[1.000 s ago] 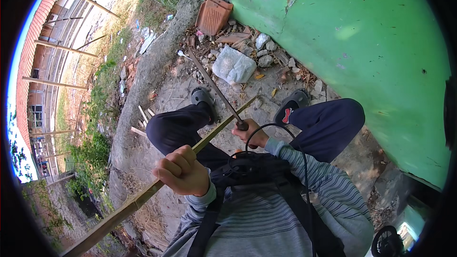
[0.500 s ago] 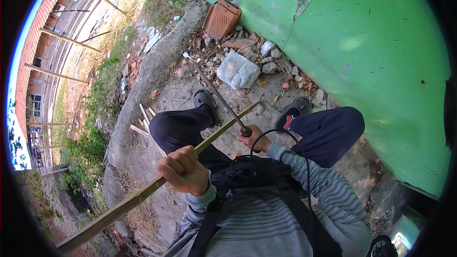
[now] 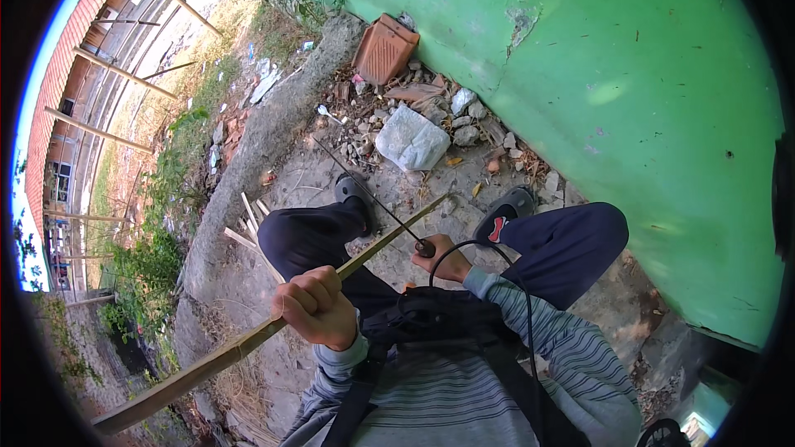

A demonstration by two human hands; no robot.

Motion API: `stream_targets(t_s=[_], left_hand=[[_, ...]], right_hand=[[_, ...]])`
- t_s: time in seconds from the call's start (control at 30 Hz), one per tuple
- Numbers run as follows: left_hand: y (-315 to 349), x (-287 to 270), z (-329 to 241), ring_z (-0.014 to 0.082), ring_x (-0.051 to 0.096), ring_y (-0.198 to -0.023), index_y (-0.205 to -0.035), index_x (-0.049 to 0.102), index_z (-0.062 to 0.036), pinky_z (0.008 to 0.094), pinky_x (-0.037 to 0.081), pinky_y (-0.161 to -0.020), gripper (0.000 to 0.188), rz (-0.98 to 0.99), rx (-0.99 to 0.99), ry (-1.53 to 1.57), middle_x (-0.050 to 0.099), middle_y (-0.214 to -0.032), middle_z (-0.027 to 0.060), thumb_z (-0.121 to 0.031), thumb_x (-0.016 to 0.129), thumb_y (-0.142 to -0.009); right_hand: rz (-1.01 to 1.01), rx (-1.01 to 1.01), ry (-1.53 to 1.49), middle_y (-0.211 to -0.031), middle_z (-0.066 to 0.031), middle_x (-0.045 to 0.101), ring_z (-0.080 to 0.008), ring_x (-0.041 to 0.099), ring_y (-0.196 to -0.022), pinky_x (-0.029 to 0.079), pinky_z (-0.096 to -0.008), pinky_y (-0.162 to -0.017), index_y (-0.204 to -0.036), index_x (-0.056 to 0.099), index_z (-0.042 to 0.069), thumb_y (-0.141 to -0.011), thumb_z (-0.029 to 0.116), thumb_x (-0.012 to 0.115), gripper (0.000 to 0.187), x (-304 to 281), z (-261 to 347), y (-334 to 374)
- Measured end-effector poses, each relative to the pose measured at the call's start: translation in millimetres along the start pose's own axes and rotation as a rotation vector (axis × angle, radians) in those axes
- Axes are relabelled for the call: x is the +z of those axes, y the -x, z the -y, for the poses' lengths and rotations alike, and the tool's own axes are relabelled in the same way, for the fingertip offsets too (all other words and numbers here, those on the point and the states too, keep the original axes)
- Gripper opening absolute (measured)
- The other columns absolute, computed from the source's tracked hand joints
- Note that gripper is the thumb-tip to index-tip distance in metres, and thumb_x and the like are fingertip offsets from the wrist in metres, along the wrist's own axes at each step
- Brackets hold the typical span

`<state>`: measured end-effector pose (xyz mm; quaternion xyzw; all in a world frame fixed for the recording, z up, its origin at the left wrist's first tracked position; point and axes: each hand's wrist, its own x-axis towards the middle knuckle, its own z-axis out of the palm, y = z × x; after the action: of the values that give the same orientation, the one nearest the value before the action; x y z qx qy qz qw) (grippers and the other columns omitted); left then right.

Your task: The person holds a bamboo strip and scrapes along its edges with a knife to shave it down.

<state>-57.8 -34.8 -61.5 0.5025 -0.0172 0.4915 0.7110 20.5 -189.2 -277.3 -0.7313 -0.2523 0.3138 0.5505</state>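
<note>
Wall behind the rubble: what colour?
Green, with chipped patches, on the wall; the head view shows it best.

green wall (image 3: 629, 58), clay tile (image 3: 385, 39), white bag (image 3: 411, 140)

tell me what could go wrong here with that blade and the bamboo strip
The long blade in the right hand crosses the bamboo strip just above the left knee; a slip could cut it. The left hand grips the strip fairly near the blade. Splinters are possible.
</note>
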Motion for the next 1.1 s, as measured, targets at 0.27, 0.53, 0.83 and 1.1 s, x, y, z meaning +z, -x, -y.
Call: stream_targets(t_s=[0.27,0.53,0.83,1.1], left_hand=[[2.0,10.2,0.9,0.0079,0.013,-0.039,-0.061,0.024,-0.0141,0.0290,0.012,-0.037,0.049,0.062,0.033,0.037,0.022,-0.046,-0.0031,-0.025,0.042,-0.106],[1.4,0.3,-1.5,0.0076,0.008,-0.042,-0.062,0.025,-0.0171,0.0288,0.013,-0.040,0.050,0.103,-0.004,0.016,0.018,-0.050,-0.0054,-0.029,0.035,-0.109],[0.8,-9.5,-3.6,0.0069,0.010,-0.041,-0.062,0.026,-0.0166,0.0288,0.013,-0.040,0.049,0.118,-0.007,0.020,0.019,-0.049,-0.0053,-0.028,0.035,-0.109],[2.9,-11.5,-6.2,0.0065,0.010,-0.041,-0.062,0.026,-0.0167,0.0288,0.013,-0.040,0.048,0.165,-0.004,0.041,0.019,-0.048,-0.0055,-0.026,0.037,-0.108]], right_hand=[[0.078,-0.062,0.027,-0.063,-0.0200,0.056,-0.0304,0.051,-0.057,0.043,-0.0440,-0.060,-0.073,0.058,-0.005,-0.079,0.020,0.071,0.029,-14.8,28.6,11.9],[0.025,0.054,-0.083,-0.067,-0.0210,0.059,-0.0299,0.055,-0.061,0.044,-0.0455,-0.062,-0.075,0.058,-0.004,-0.081,0.023,0.070,0.030,-1.2,-24.6,12.3],[-0.005,0.140,0.033,-0.071,-0.0206,0.064,-0.0372,0.058,-0.064,0.048,-0.0448,-0.065,-0.079,0.064,-0.003,-0.080,0.021,0.072,0.025,0.1,-49.4,6.9],[0.038,-0.007,0.164,-0.072,-0.0222,0.065,-0.0397,0.064,-0.069,0.050,-0.0449,-0.067,-0.079,0.066,-0.003,-0.079,0.023,0.074,0.027,-8.4,-19.0,7.1]])
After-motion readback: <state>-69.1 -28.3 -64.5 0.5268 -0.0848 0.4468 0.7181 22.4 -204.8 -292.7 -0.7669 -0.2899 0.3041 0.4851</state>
